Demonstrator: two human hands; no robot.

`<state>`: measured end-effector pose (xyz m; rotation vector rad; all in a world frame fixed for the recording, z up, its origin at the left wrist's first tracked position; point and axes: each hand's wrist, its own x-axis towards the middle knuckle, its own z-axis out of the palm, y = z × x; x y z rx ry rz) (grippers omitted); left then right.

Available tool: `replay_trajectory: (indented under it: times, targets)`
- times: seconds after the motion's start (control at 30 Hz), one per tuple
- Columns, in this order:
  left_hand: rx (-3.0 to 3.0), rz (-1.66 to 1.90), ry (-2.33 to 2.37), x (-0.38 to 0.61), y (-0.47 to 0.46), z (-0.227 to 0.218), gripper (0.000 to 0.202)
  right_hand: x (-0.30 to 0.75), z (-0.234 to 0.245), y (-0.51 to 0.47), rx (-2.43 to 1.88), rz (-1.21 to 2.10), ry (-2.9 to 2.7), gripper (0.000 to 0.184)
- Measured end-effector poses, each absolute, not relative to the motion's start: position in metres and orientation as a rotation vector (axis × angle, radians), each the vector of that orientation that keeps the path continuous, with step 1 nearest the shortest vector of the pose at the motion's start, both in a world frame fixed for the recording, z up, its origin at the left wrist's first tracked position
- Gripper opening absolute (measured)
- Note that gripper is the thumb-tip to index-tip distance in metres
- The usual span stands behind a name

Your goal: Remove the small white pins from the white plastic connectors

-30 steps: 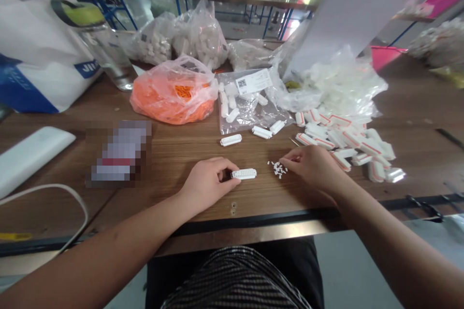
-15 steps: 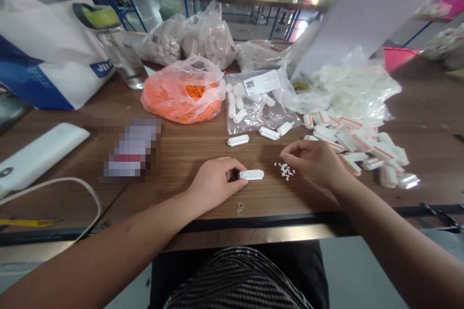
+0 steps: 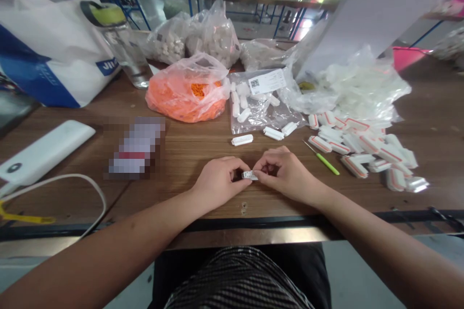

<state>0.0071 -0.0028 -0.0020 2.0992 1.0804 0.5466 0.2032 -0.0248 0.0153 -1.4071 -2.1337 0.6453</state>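
Note:
My left hand [image 3: 217, 181] pinches one end of a small white plastic connector [image 3: 249, 175] that lies on the wooden table [image 3: 188, 149] near its front edge. My right hand [image 3: 286, 174] meets it from the right, fingers curled and pinched against the connector's other end. Whatever small piece the right fingers carry is hidden. Three loose white connectors [image 3: 242, 140] lie just beyond my hands. A thin green-handled pick [image 3: 325, 161] rests to the right of my right hand.
An orange-filled plastic bag [image 3: 188, 94], a clear labelled bag of white parts [image 3: 259, 101] and a heap of white-and-orange pieces [image 3: 362, 147] lie beyond. At the left are a white power bank [image 3: 43, 152] with cable, a water bottle [image 3: 125, 53] and a white-and-blue bag [image 3: 47, 43].
My right hand left the scatter of tiny white pieces and moved left to the connector, now covering those pieces. The green pick has come into view. My left hand kept its hold.

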Motion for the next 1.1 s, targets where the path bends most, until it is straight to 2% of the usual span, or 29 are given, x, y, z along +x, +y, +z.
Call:
replay_trajectory:
  times: [0.1, 0.23, 0.3, 0.47, 0.63, 0.93, 1.1]
  targets:
    - [2.097, 0.543, 1.089, 0.007, -0.003, -0.002, 0.009, 0.201, 0.018, -0.028, -1.337, 0.427, -2.291, 0.015]
    - [2.076, 0.536, 1.122, 0.008, -0.003, -0.002, 0.011, 0.196, 0.024, -0.037, -1.167, -0.027, -2.518, 0.025]
    - [2.067, 0.527, 1.13, 0.008, -0.003, -0.002, 0.012, 0.199, 0.028, -0.039, -1.17, -0.097, -2.517, 0.027]
    - [2.082, 0.527, 1.113, 0.007, -0.002, -0.002, 0.012, 0.244, 0.033, -0.029, -1.624, 0.195, -2.139, 0.024]
    - [2.115, 0.538, 1.101, 0.006, -0.001, -0.003, 0.012, 0.281, 0.025, -0.021, -2.079, 0.505, -2.021, 0.017]
    - [2.132, 0.538, 1.096, 0.006, 0.0, -0.004, 0.011, 0.269, 0.021, -0.028, -1.941, 0.697, -2.005, 0.018]
    - [2.14, 0.527, 1.084, 0.005, 0.001, -0.002, 0.011, 0.275, 0.017, -0.023, -1.907, 0.507, -2.024, 0.018]
